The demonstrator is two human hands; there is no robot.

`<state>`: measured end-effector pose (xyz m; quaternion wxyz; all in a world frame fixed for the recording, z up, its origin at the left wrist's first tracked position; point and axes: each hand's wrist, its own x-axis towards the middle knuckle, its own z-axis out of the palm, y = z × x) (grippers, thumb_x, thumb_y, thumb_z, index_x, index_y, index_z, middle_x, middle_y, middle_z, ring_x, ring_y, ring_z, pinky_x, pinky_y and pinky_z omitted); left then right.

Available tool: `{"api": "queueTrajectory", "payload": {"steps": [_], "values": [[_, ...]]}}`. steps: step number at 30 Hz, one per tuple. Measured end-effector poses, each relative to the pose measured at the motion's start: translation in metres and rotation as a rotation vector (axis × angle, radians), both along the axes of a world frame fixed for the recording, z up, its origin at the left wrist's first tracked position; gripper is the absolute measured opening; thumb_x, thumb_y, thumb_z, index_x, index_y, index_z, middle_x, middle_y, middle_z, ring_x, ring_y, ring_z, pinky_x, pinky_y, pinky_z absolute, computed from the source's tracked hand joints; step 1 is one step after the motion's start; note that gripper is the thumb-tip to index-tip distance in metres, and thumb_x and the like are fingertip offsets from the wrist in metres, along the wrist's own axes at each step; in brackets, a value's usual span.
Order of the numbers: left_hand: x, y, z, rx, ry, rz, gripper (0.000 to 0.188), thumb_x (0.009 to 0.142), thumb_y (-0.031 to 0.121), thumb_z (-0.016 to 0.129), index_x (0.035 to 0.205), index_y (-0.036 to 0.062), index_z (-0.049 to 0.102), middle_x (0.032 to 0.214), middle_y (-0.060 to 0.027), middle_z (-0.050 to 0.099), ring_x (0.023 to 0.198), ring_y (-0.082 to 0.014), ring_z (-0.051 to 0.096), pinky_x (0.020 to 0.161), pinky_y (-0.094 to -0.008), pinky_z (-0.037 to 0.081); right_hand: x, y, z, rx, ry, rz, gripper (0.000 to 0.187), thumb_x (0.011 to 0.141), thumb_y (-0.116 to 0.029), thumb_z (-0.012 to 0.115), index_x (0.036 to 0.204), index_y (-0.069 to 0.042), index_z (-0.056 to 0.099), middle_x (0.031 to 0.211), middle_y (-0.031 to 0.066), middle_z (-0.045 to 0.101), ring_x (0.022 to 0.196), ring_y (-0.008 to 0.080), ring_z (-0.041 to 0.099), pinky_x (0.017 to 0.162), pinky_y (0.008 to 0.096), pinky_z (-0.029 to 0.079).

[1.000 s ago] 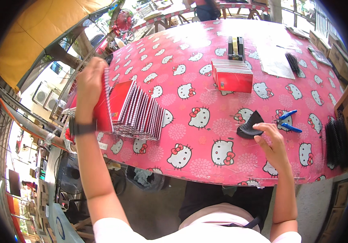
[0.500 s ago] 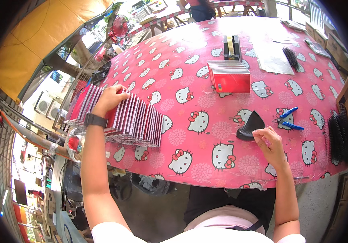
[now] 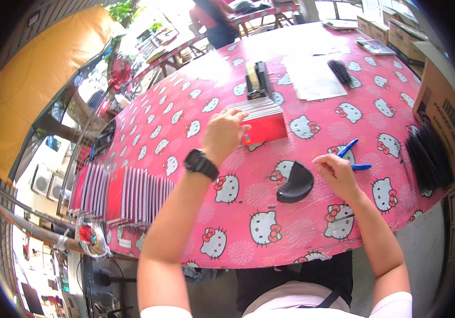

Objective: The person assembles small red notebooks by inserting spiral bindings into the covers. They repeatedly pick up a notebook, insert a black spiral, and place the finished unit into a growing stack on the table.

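Note:
My left hand (image 3: pixel 225 135), with a black watch on its wrist, has its fingers over the left end of a short row of red notebooks (image 3: pixel 265 128), thumb in front. My right hand (image 3: pixel 337 174) hovers over the pink table with its fingers curled together; whether anything small is between them is hidden. Just left of it lies a curved black piece (image 3: pixel 295 184), apart from the fingers. Blue-handled pliers (image 3: pixel 361 167) rest behind the right hand and are partly covered by it. Several red spiral-bound notebooks (image 3: pixel 137 197) stand packed in rows at the table's left edge.
A black tape dispenser (image 3: pixel 257 79) stands behind the red notebooks. Farther right are white paper (image 3: pixel 313 79) and a small bundle of black coils (image 3: pixel 339 73). More black spiral coils (image 3: pixel 430 160) lie by a cardboard box (image 3: pixel 442 100). Another person (image 3: pixel 218 26) is in the background.
My left hand has moved right from the spiral-bound rows to the short row of red notebooks. My right hand has come away from the black piece. The whole view has turned.

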<state>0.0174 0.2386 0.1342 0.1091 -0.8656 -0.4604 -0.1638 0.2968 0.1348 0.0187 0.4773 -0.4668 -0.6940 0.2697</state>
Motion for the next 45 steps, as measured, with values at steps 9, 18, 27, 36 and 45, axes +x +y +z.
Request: {"api": "queueTrajectory", "payload": {"steps": [9,18,27,36,45], "values": [[0.036,0.054,-0.062,0.107,-0.191,0.014,0.020,0.080,0.021,0.070,0.098,0.0130,0.072,0.097,-0.0031,0.070,0.085,-0.0248,0.067,0.075,-0.0354,0.052,0.007,0.007,0.001,-0.032,0.087,0.029,0.016,0.087,-0.012,0.065,0.098,0.000,0.063,0.072,0.0074,0.060,0.062,0.0114,0.056,0.059,0.0266,0.046],[0.009,0.024,-0.039,-0.086,-0.562,-0.044,0.011,0.082,0.006,0.065,0.092,0.0035,0.065,0.090,-0.0137,0.067,0.081,-0.0295,0.066,0.070,-0.0362,0.052,0.007,0.002,0.003,0.008,0.130,-0.014,0.014,0.088,-0.010,0.063,0.098,-0.001,0.063,0.069,0.0044,0.059,0.060,0.0086,0.053,0.057,0.0251,0.046],[0.006,-0.004,-0.055,-0.005,-0.259,-0.199,0.013,0.081,0.000,0.064,0.093,0.0044,0.060,0.109,-0.0116,0.065,0.097,-0.0261,0.063,0.081,-0.0366,0.050,-0.011,-0.006,0.005,0.010,0.039,0.029,0.015,0.087,-0.011,0.063,0.098,-0.001,0.063,0.078,0.0087,0.061,0.063,0.0136,0.056,0.061,0.0271,0.047],[0.021,0.006,-0.094,0.122,-0.229,-0.035,0.009,0.094,0.008,0.048,0.103,0.0065,0.050,0.139,-0.0169,0.047,0.134,-0.0350,0.038,0.109,-0.0498,0.030,-0.008,-0.004,0.000,0.002,-0.011,0.012,0.016,0.086,-0.012,0.063,0.098,-0.001,0.063,0.077,0.0106,0.063,0.065,0.0176,0.059,0.062,0.0294,0.048],[0.023,0.005,-0.086,0.057,-0.222,-0.029,0.011,0.093,0.008,0.047,0.104,0.0061,0.051,0.137,-0.0199,0.048,0.132,-0.0352,0.041,0.110,-0.0518,0.029,-0.007,-0.006,0.003,-0.011,-0.043,0.057,0.015,0.085,-0.010,0.064,0.096,0.000,0.064,0.079,0.0127,0.064,0.070,0.0204,0.064,0.065,0.0309,0.051]]}}
